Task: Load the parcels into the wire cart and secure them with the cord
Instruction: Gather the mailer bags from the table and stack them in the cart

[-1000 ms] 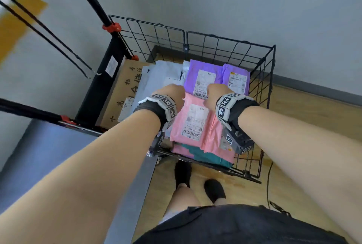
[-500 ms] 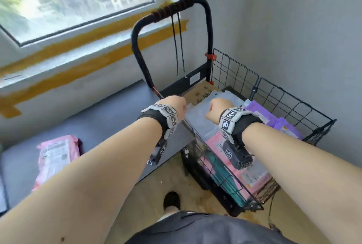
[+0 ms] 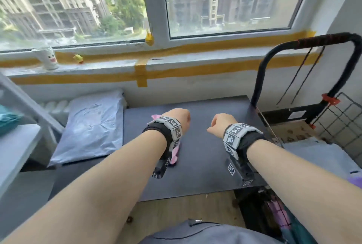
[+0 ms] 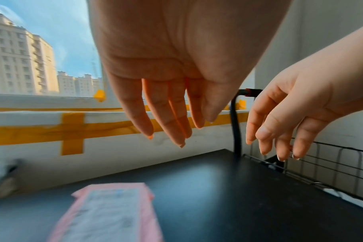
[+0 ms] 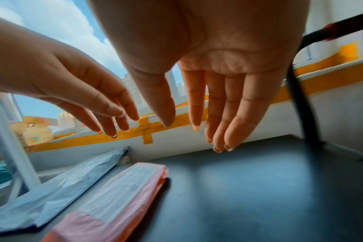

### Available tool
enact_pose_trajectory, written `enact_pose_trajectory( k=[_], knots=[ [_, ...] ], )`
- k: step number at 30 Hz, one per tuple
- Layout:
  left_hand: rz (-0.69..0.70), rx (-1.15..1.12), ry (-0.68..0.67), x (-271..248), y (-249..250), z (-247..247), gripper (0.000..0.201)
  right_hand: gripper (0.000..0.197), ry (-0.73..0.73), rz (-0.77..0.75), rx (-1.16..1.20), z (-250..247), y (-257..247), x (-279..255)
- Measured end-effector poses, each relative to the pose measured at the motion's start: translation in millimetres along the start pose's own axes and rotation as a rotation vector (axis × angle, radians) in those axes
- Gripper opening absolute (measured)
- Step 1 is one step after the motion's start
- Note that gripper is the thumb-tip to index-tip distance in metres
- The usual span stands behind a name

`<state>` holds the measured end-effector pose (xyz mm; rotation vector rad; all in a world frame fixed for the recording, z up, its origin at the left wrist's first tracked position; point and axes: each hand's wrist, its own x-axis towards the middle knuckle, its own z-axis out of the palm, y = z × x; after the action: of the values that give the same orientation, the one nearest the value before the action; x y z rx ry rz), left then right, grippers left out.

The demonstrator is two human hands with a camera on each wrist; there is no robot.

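Observation:
Both hands hover palm-down over the dark table [image 3: 205, 165], fingers straight and holding nothing. My left hand [image 3: 180, 118] hangs above a pink parcel [image 4: 112, 212] with a white label; in the head view the wrist hides most of that pink parcel [image 3: 175, 154]. My right hand [image 3: 219, 122] is beside it, nearer the wire cart [image 3: 344, 118]. A grey-blue parcel [image 3: 90, 126] lies at the table's left end. Thin black cords [image 3: 293, 79] hang from the cart's black handle [image 3: 305, 47]. Grey [image 3: 321, 157] and purple [image 3: 355, 180] parcels lie in the cart.
A windowsill with yellow tape runs behind the table, with a white mug [image 3: 47, 58] and a small yellow figure [image 3: 78, 58] on it. A white shelf frame [image 3: 23, 106] holding a teal item [image 3: 7, 120] stands at the left. Wooden floor [image 3: 186, 210] lies below.
Both hands left the pink parcel in the cart and swung left over the table. The view turned from the cart to the window and table.

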<state>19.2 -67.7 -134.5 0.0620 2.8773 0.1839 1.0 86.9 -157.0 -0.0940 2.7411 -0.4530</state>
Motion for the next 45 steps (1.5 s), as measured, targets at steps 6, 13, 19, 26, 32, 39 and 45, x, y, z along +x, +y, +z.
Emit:
enact_pose_trajectory(
  k=[6,13,19,26,32,39,45],
  knots=[
    [-0.096,-0.044,-0.054,1.4,-124.7,6.7,0.034,0.013,-0.094,-0.056,0.025,59.2,-103.4,30.5],
    [-0.212,-0.102,-0.117,-9.5,-214.7,31.4,0.036,0.085,-0.164,0.198,0.096,123.4,-159.6,54.2],
    [-0.37,-0.086,-0.147,-14.0,-259.1,58.6,0.042,0.104,-0.156,0.305,-0.006,152.9,-171.4,65.3],
    [-0.521,-0.065,-0.208,-11.9,-291.0,88.5,0.057,0.093,-0.089,0.097,-0.038,161.3,-198.5,85.2],
    [-0.483,-0.031,-0.285,-5.8,-291.6,101.4,0.076,0.084,-0.081,0.042,0.095,156.4,-218.5,105.0],
    [-0.31,-0.004,-0.281,-16.7,-273.9,107.2,0.062,0.081,-0.046,-0.028,0.172,153.9,-242.0,120.9],
    [-0.197,-0.209,-0.203,-22.6,-277.0,96.8,0.035,0.082,-0.057,-0.102,0.106,161.3,-251.1,120.7]
  ],
)
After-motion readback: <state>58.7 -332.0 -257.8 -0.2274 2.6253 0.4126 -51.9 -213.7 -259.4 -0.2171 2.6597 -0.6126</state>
